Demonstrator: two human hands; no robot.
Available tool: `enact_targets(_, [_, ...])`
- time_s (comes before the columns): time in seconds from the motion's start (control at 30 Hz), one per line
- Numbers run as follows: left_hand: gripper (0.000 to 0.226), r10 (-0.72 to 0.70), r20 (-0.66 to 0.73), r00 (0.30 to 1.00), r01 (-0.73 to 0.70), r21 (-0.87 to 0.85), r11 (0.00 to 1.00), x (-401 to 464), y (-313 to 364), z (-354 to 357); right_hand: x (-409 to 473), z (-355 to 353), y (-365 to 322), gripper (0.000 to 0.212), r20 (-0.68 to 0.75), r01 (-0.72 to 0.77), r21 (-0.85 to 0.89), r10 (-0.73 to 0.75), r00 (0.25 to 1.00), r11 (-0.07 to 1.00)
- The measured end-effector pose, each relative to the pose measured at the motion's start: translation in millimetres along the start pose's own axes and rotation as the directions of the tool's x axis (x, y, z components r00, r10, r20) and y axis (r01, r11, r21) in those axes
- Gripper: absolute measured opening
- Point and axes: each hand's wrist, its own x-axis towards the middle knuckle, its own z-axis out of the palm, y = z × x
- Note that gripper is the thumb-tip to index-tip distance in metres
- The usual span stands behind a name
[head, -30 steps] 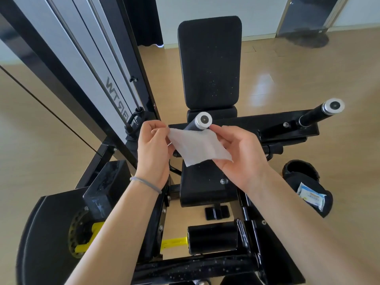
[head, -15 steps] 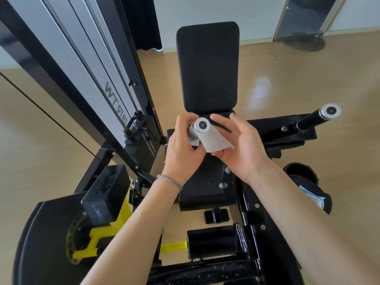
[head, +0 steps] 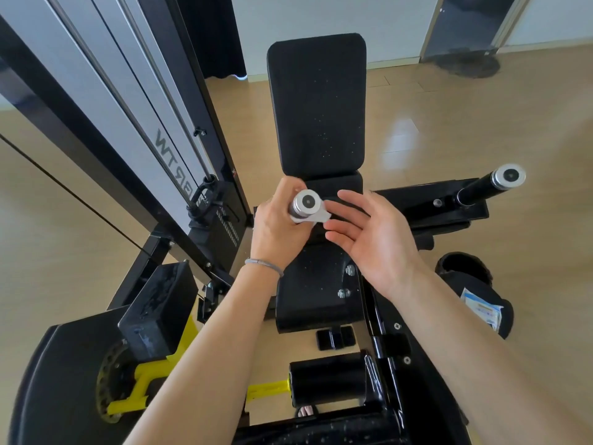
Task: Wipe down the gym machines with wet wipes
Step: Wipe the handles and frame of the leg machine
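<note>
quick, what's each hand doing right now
Left hand: grips the wet wipe around the left handle.
Right hand: open, holding nothing.

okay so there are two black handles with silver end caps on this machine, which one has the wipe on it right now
The left handle, beside the weight stack. The left hand grips it with the white wipe wrapped around it; the right handle sticks out bare and untouched.
</note>
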Motion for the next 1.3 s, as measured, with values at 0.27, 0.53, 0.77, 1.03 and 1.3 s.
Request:
enact_targets(0.27, [0.031,0.150,-0.027,0.988,-0.152,-0.102,0.983,3.9,20.6,-3.2,-1.2,-8.4,-5.4,0.038,-0.050,0.048,-0.035,-0.050,0.997,0.998])
enact_targets(0.53, [0.040,0.076,0.183,0.980,-0.052,-0.134,0.990,15.7,23.4,-17.8,3.4,8.7,3.5,0.036,-0.058,0.027,-0.012,-0.028,0.998,1.000])
enact_targets(0.77, [0.021,0.127,0.059,0.990,-0.122,-0.078,0.989,11.6,26.1,-13.4,7.1,10.9,6.0,0.038,-0.035,0.036,-0.043,-0.037,0.999,0.998])
enact_targets(1.03, [0.023,0.113,0.053,0.992,-0.100,-0.215,0.972,8.0,42.4,-15.2,10.7,17.6,7.6,0.036,-0.036,0.041,-0.003,-0.041,0.999,0.999])
enact_targets(1.3, [0.022,0.100,0.034,0.994,-0.096,-0.115,0.989,12.8,13.9,-3.3,17.3,18.7,9.6,0.048,0.010,0.111,-0.084,-0.111,0.994,0.990])
